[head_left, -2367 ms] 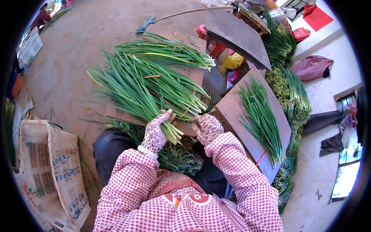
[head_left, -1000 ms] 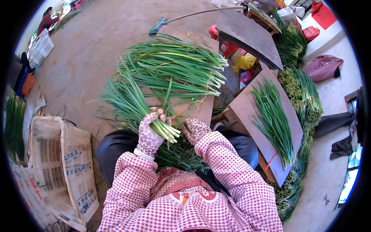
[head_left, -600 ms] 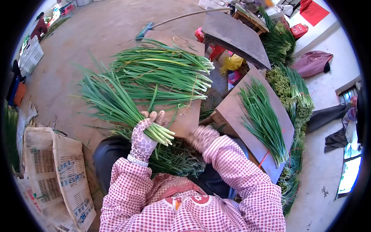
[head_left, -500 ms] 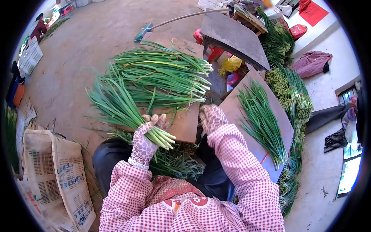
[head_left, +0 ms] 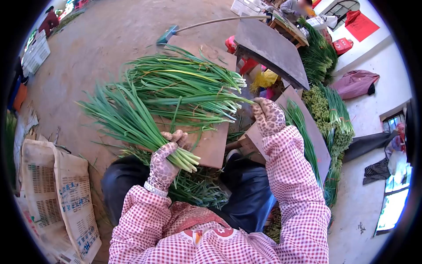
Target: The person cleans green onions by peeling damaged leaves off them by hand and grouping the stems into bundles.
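My left hand (head_left: 163, 163), in a spotted glove, is closed around a bunch of garlic chives (head_left: 136, 121). The pale stem ends stick out to the right of the fist and the leaves fan out to the upper left. With fingers pinched, my right hand (head_left: 269, 116), gloved alike, holds a garlic chive stalk (head_left: 237, 97) by its pale end. Its leaves stretch left over the loose pile of garlic chives (head_left: 184, 75) on the brown board (head_left: 213, 147). Partly hidden behind my right forearm, another bundle (head_left: 302, 134) lies on the right-hand board (head_left: 314, 127).
A dark table (head_left: 268, 44) stands beyond the boards, with a broom (head_left: 169, 34) left of it. Tied bundles (head_left: 336, 110) line the right wall. At the lower left is a white crate (head_left: 41, 185). Leaf scraps (head_left: 198, 189) lie between my knees. Other people sit far off.
My right hand has moved right and up, and now holds a stalk stretched out from the pile. My left hand keeps its bunch in nearly the same place. The view has shifted slightly.
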The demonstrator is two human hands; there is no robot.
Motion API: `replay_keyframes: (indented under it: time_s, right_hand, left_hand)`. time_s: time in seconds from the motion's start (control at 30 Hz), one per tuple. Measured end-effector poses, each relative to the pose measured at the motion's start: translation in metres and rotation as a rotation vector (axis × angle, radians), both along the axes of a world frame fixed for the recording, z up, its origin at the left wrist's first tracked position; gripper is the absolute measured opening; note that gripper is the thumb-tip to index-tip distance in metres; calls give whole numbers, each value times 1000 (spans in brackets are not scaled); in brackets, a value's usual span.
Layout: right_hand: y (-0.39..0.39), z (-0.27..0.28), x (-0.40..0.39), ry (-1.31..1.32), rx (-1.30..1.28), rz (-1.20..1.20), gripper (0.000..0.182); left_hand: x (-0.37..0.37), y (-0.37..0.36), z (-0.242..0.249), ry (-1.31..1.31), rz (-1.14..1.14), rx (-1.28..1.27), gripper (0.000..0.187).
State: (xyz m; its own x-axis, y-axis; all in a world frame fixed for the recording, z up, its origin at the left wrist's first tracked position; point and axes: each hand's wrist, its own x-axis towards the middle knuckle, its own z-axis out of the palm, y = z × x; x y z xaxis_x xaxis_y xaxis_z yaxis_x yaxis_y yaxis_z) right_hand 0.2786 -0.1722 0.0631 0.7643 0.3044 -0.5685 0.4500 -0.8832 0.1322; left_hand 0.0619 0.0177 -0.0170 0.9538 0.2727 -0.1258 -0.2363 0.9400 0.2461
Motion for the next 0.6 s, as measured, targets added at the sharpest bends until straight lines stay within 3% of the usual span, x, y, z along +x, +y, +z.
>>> replay_keyframes:
  time_s: [0.13,0.2,0.23,0.27,0.33,0.4,0.47,0.53,0.6]
  right_hand:
    - [-11,54,-2,48,-51,-138,27]
    - [-17,95,-2,32,111,-348,28]
    - [-21,115,-4,12,277,-474,28]
    - [-32,137,-10,-25,672,-599,27]
    - [-50,168,-6,15,1239,-620,27]
    - [-44,189,-17,-98,1604,-677,26]
    - [-28,193,-38,-167,1708,-642,25]
    - [-21,170,-53,-27,1550,-553,26]
    - [-10,126,-82,165,1453,-427,24]
  left_hand:
    - [-2,5,3,-19,46,52,30]
    - [-4,3,7,-40,53,28,32]
    - [-7,4,9,-51,52,15,35]
    - [-7,6,12,-70,49,4,38]
    - [-7,7,14,-130,63,52,36]
    - [-9,7,11,-142,59,9,36]
    - [-8,6,16,-176,64,52,32]
    - [-10,5,16,-119,49,103,30]
    - [-13,0,16,-67,2,-6,26]
